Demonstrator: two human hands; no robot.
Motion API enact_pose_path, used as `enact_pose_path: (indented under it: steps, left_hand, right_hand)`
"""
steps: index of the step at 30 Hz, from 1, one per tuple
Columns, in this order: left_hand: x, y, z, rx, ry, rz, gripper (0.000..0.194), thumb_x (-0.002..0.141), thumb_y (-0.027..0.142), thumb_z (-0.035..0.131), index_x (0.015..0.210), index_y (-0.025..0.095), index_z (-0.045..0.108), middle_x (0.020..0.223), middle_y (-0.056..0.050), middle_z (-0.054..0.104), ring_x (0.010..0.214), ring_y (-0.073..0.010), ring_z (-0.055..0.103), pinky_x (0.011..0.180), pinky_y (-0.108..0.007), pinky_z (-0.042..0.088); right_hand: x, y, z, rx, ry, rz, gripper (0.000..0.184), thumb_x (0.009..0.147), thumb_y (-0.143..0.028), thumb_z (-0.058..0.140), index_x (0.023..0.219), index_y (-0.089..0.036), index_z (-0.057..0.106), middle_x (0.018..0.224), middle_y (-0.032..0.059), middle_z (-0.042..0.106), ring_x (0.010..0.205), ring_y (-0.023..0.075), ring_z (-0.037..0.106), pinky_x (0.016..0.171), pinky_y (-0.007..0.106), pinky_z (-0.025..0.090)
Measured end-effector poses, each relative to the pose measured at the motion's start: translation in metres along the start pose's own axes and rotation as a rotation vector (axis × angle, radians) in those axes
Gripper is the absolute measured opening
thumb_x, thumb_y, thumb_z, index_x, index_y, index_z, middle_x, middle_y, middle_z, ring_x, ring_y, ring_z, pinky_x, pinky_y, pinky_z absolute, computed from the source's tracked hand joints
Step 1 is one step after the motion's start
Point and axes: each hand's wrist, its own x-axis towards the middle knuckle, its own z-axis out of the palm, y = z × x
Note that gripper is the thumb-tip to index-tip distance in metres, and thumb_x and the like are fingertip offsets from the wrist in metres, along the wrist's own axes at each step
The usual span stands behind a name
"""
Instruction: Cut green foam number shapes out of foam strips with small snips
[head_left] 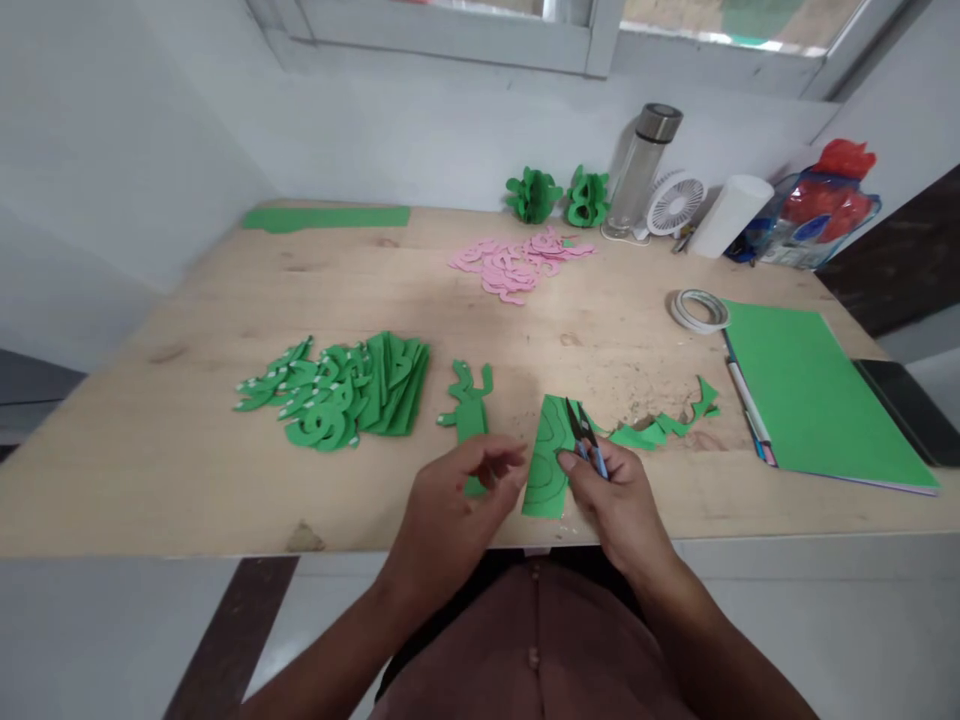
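Observation:
My right hand [619,500] grips a small pair of snips [586,438] with dark blades and light-blue handles. Its thumb lies at the right edge of a green paper strip [547,490] with curved outlines drawn on it. The blades overlap the strip's upper right corner. Just left of the strip, my left hand [454,510] is half curled, thumb and forefinger apart, with nothing visible between them. Partly under that hand lies a cut green paper shape [471,410]. Right of the snips trail green paper scraps [660,428].
A pile of cut green pieces [322,400] and folded green cards [396,385] lies left. Pink paper cutouts [510,265] lie farther back. Tape rolls [700,310], green sheets [825,400] and pens [750,405] are right. A bottle [641,175] and fan [675,203] stand behind.

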Motion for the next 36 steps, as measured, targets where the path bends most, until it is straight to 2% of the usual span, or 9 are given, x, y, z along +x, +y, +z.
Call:
enact_pose_path:
  steps: [3, 7, 10, 16, 23, 26, 30, 32, 36]
  left_hand:
    - [0.016, -0.003, 0.001, -0.357, -0.144, -0.325, 0.015, 0.078, 0.029, 0.07, 0.089, 0.019, 0.07, 0.061, 0.003, 0.067, 0.053, -0.0121, 0.059, 0.051, -0.023, 0.047]
    - [0.029, -0.001, 0.009, -0.534, -0.251, -0.476, 0.022, 0.07, 0.034, 0.077, 0.068, 0.019, 0.061, 0.047, 0.007, 0.055, 0.043, -0.0079, 0.047, 0.044, -0.02, 0.036]
    - [0.033, 0.002, 0.014, -0.558, -0.252, -0.484, 0.026, 0.068, 0.033, 0.079, 0.062, 0.019, 0.057, 0.046, 0.005, 0.056, 0.042, -0.0077, 0.046, 0.044, -0.02, 0.034]
    - [0.039, 0.005, 0.022, -0.686, -0.006, -0.475, 0.022, 0.067, 0.026, 0.077, 0.063, 0.02, 0.057, 0.047, 0.004, 0.058, 0.044, -0.0105, 0.052, 0.044, -0.021, 0.036]
    - [0.039, -0.001, 0.026, -0.663, -0.134, -0.466, 0.012, 0.069, 0.025, 0.076, 0.066, 0.015, 0.069, 0.051, 0.0, 0.062, 0.047, -0.0104, 0.052, 0.045, -0.022, 0.039]
    - [0.042, 0.002, 0.03, -0.734, -0.024, -0.475, 0.014, 0.068, 0.023, 0.077, 0.062, 0.016, 0.067, 0.051, 0.001, 0.062, 0.048, -0.0094, 0.052, 0.048, -0.021, 0.04]
    - [0.049, 0.012, 0.037, -0.938, 0.142, -0.507, 0.016, 0.063, 0.021, 0.081, 0.06, 0.016, 0.065, 0.058, 0.002, 0.065, 0.054, -0.0103, 0.059, 0.057, -0.024, 0.048]
    - [0.052, 0.017, 0.042, -0.999, 0.188, -0.506, 0.016, 0.061, 0.021, 0.082, 0.06, 0.016, 0.067, 0.061, 0.001, 0.067, 0.059, -0.0116, 0.062, 0.063, -0.026, 0.052]
    - [0.055, 0.024, 0.051, -1.027, 0.226, -0.476, 0.013, 0.061, 0.019, 0.082, 0.06, 0.017, 0.069, 0.061, 0.002, 0.068, 0.06, -0.0111, 0.063, 0.07, -0.027, 0.053]
  right_hand:
    - [0.006, -0.009, -0.004, -0.087, -0.061, -0.033, 0.036, 0.077, -0.033, 0.071, 0.057, -0.021, 0.043, 0.056, -0.0077, 0.028, 0.053, 0.0097, 0.02, 0.048, 0.025, 0.016]
    - [0.015, -0.019, -0.008, -0.135, -0.123, -0.044, 0.035, 0.077, -0.034, 0.071, 0.057, -0.021, 0.045, 0.055, -0.0078, 0.028, 0.052, 0.0099, 0.022, 0.049, 0.026, 0.018]
    - [0.02, -0.025, -0.009, -0.139, -0.128, -0.037, 0.031, 0.077, -0.036, 0.071, 0.058, -0.02, 0.051, 0.056, -0.0065, 0.034, 0.053, 0.0105, 0.028, 0.05, 0.026, 0.021]
    - [0.024, -0.03, -0.007, -0.154, -0.035, -0.077, 0.024, 0.072, -0.037, 0.074, 0.06, -0.02, 0.063, 0.052, -0.0061, 0.039, 0.05, 0.0102, 0.027, 0.047, 0.026, 0.021]
    - [0.027, -0.025, -0.01, -0.168, -0.017, -0.085, 0.024, 0.075, -0.034, 0.073, 0.061, -0.019, 0.061, 0.054, -0.0059, 0.041, 0.051, 0.0098, 0.03, 0.048, 0.025, 0.023]
    - [0.026, -0.021, -0.012, -0.1, 0.056, -0.105, 0.025, 0.078, -0.04, 0.073, 0.07, -0.019, 0.066, 0.053, -0.0072, 0.038, 0.049, 0.0094, 0.026, 0.046, 0.025, 0.019]
    - [0.016, -0.016, -0.01, 0.066, 0.124, -0.121, 0.044, 0.086, -0.06, 0.06, 0.083, -0.017, 0.07, 0.049, -0.0074, 0.038, 0.045, 0.01, 0.025, 0.042, 0.025, 0.015]
    - [0.01, -0.014, -0.007, 0.109, 0.14, -0.08, 0.049, 0.086, -0.064, 0.058, 0.084, -0.016, 0.07, 0.047, -0.0081, 0.037, 0.042, 0.0093, 0.021, 0.041, 0.025, 0.014]
    - [0.001, -0.008, 0.004, 0.148, 0.146, -0.054, 0.047, 0.087, -0.063, 0.06, 0.082, -0.017, 0.069, 0.048, -0.007, 0.04, 0.044, 0.0098, 0.026, 0.043, 0.025, 0.018]
